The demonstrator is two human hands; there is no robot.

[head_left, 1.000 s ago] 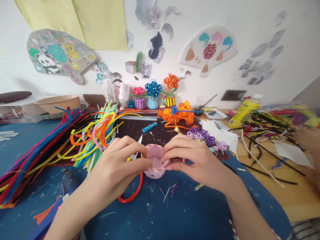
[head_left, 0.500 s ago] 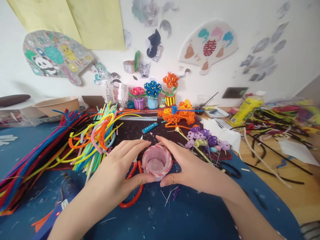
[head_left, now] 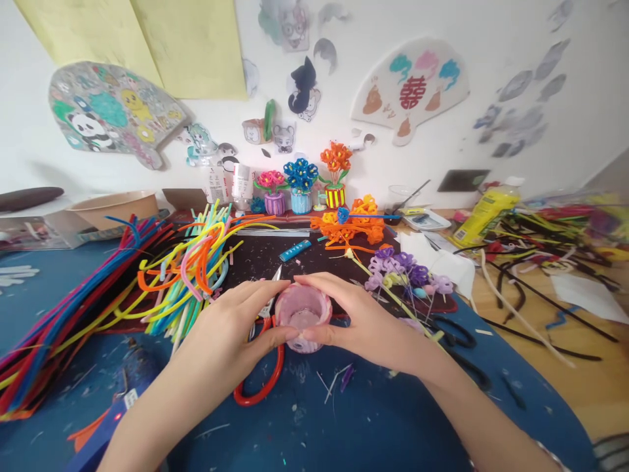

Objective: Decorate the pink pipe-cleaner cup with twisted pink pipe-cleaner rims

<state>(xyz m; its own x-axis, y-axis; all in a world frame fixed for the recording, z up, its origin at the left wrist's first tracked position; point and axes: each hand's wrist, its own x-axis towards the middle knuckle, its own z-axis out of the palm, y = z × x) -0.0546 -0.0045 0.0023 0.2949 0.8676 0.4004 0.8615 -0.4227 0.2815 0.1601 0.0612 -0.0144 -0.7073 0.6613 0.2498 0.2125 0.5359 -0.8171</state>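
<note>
Between my hands is a small pink and lilac pot (head_left: 303, 300), with its opening tilted toward me and fuzzy twisted stems around its rim. My left hand (head_left: 234, 322) wraps its left side, fingers at the far rim and thumb at the near rim. From the right, my right hand (head_left: 366, 322) closes around the same pot in a similar way. Partly under my left hand lie scissors with red handles (head_left: 280, 370), their blade tips showing beyond the fingers. A few cut wires and a purple scrap (head_left: 346, 377) lie on the blue mat near the pot.
Bundles of coloured pipe cleaners (head_left: 196, 275) lie at left, near a blue glue gun (head_left: 118, 410). Orange flowers (head_left: 351, 226) and purple flowers (head_left: 393, 265) lie beyond my right hand. Finished flower pots (head_left: 301, 196) stand by the wall. A yellow bottle (head_left: 486, 213) is at right.
My right hand has closed in, its thumb and fingers now on the rim. The pot has shifted slightly left and toward my left hand, covering less of the scissors' blades.
</note>
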